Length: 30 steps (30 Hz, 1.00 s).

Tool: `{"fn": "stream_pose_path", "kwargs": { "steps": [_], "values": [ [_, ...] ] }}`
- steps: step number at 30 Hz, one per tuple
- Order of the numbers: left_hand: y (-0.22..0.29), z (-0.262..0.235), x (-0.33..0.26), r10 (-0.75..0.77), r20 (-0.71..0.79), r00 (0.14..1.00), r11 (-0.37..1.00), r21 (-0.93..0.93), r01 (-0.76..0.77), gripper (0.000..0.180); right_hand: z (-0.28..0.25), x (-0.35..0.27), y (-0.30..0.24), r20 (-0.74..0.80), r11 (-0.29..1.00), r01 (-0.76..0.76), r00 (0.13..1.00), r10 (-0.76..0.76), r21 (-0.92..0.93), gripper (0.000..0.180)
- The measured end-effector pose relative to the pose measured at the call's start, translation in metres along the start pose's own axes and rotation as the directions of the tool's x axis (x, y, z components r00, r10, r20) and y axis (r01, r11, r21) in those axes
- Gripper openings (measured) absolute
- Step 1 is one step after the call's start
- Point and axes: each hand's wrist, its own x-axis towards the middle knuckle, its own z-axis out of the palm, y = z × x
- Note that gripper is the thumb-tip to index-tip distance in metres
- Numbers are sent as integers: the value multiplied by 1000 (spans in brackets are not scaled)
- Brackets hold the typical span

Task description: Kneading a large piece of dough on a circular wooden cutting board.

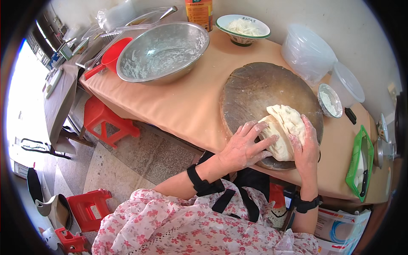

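dough [282, 132] | pale, creased, folded | on round board's [265, 87] near side

Pale wall [284, 15], peach-covered table [191, 110], red stools [97, 112], grey floor [142, 159]; at left, perhaps a glare-white doorway [25, 93].

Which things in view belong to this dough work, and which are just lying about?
In use:
dough
left hand
right hand
round wooden board
probably the smeared metal basin

Apparently lying about:
green basket
orange canister
red stools
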Motion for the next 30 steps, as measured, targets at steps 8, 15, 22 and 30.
{"fn": "stream_pose_path", "kwargs": {
  "steps": [8,15,22,30],
  "values": [
    [0,2,1,4,-17,1000,1000,-12,-4,58,0,1,2,-21,1000,16,1000,-17,-16,53],
    [0,2,-1,-1,-17,1000,1000,1,1,58,0,-1,0,-6,1000,-19,1000,19,-5,54],
    [1,-1,-1,-9,13,1000,1000,-3,9,58,1,-2,1,-15,1000,-11,1000,11,18,54],
    [0,1,-2,-1,16,1000,1000,-2,1,58,2,-3,2,-26,1000,10,1000,-10,-1,54]
  ]
}}
